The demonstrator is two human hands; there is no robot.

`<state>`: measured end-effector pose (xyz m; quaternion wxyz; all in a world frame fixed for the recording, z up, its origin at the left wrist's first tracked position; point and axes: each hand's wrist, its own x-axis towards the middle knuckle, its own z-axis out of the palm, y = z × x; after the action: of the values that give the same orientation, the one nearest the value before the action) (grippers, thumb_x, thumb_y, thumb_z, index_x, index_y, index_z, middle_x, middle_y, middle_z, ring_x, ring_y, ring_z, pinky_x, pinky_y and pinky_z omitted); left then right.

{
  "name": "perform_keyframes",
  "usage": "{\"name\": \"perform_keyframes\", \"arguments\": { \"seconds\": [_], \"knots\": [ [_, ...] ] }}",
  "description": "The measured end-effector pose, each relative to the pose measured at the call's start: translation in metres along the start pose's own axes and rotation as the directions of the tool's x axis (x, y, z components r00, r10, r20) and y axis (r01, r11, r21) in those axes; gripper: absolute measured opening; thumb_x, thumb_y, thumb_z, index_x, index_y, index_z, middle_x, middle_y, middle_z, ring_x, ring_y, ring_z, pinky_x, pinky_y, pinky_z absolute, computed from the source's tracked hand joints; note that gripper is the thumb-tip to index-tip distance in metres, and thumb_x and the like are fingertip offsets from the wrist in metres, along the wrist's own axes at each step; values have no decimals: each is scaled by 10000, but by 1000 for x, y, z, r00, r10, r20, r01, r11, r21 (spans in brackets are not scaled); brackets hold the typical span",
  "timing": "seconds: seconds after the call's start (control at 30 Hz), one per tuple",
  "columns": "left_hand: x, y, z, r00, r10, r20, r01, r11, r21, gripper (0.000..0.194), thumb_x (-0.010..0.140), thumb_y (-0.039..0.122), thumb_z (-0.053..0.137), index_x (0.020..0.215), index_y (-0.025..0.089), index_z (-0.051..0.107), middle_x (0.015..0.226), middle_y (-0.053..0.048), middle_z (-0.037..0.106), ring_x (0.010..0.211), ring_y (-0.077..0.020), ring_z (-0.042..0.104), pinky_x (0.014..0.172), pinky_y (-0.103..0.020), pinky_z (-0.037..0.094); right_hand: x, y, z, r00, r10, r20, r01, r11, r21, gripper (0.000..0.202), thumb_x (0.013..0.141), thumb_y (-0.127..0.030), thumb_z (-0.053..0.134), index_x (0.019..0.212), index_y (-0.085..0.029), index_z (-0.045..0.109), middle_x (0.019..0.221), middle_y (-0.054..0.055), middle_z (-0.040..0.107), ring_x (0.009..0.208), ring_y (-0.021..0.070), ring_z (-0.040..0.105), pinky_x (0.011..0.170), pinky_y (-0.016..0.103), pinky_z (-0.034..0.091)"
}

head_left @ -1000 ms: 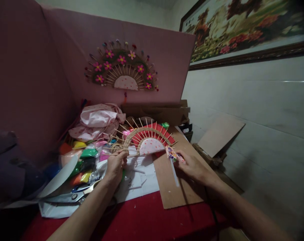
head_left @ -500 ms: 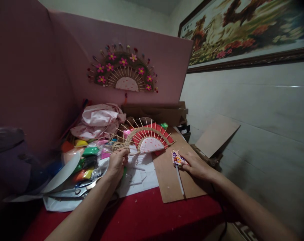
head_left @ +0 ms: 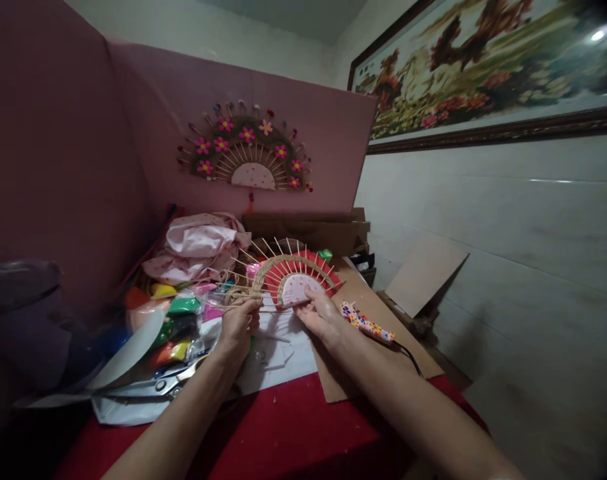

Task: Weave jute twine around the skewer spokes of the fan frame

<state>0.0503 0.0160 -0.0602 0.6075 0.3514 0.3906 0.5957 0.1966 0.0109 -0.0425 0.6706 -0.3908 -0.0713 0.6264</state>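
A half-round fan of thin wooden sticks [head_left: 301, 289], woven with twine and with a spotted white centre, is held tilted above the table. My left hand [head_left: 239, 325] pinches its left end, by the lower sticks and the twine band. My right hand [head_left: 319, 316] grips the bottom edge of the centre, thumb on the front, other fingers underneath. Right of that hand a flower-patterned glue gun [head_left: 366, 323] with a black cord lies on the cardboard sheet [head_left: 333, 380]. My right forearm covers part of the cardboard.
Large scissors [head_left: 168, 383] and bags of coloured clay [head_left: 183, 305] lie at left, below crumpled pink fabric [head_left: 203, 243]. A finished flowered fan [head_left: 248, 150] hangs on the pink panel [head_left: 333, 127]. Red cloth [head_left: 283, 427] covers the table's front.
My right hand has let go of the glue gun, which now lies on the cardboard, and has moved left to grip the fan's base. My left hand keeps its hold.
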Motion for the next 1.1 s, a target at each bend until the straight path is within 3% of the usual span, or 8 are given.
{"name": "perform_keyframes", "arguments": {
  "seconds": [0.1, 0.23, 0.4, 0.5, 0.6, 0.7, 0.8, 1.1],
  "knots": [
    [-5, 7, 5, 999, 11, 41, -9, 999, -35, 205, 490, 176, 668, 539, 154, 470, 386, 96, 351, 325, -22, 260, 353, -178, 156, 3, 1, 13, 998, -50, -24, 53, 990, 129, 72, 822, -116, 505, 790, -177, 526, 646, -30, 625, 540, 80, 593, 558, 199, 514],
    [-10, 15, 10, 988, 96, 118, -82, 990, -118, 205, 501, 154, 692, 580, 139, 504, 452, 82, 405, 373, -22, 314, 371, -176, 207, 0, 1, 24, 988, -91, 123, 56, 963, 264, 50, 804, -144, 548, 767, -177, 554, 592, -40, 625, 494, 84, 567, 524, 209, 493],
    [-5, 21, 2, 971, 126, 202, -70, 962, -264, 207, 544, 114, 687, 607, 139, 492, 493, 80, 400, 411, -22, 331, 386, -167, 229, -12, -2, 11, 954, -110, 279, 153, 979, -137, 262, 668, -380, 698, 715, -152, 577, 579, -17, 614, 525, 96, 552, 532, 226, 470],
    [1, 23, -5, 955, 106, 276, -17, 951, -308, 269, 584, 110, 663, 535, 155, 403, 452, 88, 329, 381, -23, 269, 375, -181, 204, -30, -21, -23, 903, -83, 422, 361, 680, -638, 312, 665, -436, 673, 706, -131, 622, 644, 36, 633, 564, 110, 547, 499, 214, 412],
    [3, 24, -8, 948, 98, 302, 0, 951, -309, 308, 608, 114, 646, 511, 165, 359, 423, 91, 285, 367, -30, 238, 378, -195, 201, -42, -53, -72, 783, -265, 562, 584, 6, -811, 238, 731, -391, 589, 741, -169, 673, 731, 52, 648, 679, 148, 555, 642, 276, 418],
    [3, 26, -8, 954, 98, 285, -9, 954, -299, 316, 611, 122, 646, 509, 170, 350, 417, 87, 284, 371, -37, 251, 385, -202, 213, -42, -85, -118, 708, -349, 613, 378, -546, -748, 356, 663, -376, 648, 976, -207, 651, 967, 90, 628, 933, 246, 525, 785, 358, 374],
    [1, 29, -7, 955, 100, 281, -13, 956, -294, 329, 616, 130, 645, 506, 175, 339, 422, 83, 280, 378, -42, 258, 392, -207, 226, -34, -101, -146, 796, -226, 562, 290, -672, -682, 344, 725, -363, 584, 1044, -240, 613, 1010, 71, 616, 983, 251, 509, 789, 352, 358],
    [1, 27, -5, 951, 107, 291, -22, 959, -282, 276, 608, 112, 649, 548, 169, 387, 458, 76, 301, 395, -44, 266, 380, -204, 213, -11, -115, -157, 803, -244, 544, 274, -658, -701, 314, 840, -314, 444, 1112, -218, 567, 1048, 75, 574, 951, 194, 517, 797, 302, 359]
  ]
}}
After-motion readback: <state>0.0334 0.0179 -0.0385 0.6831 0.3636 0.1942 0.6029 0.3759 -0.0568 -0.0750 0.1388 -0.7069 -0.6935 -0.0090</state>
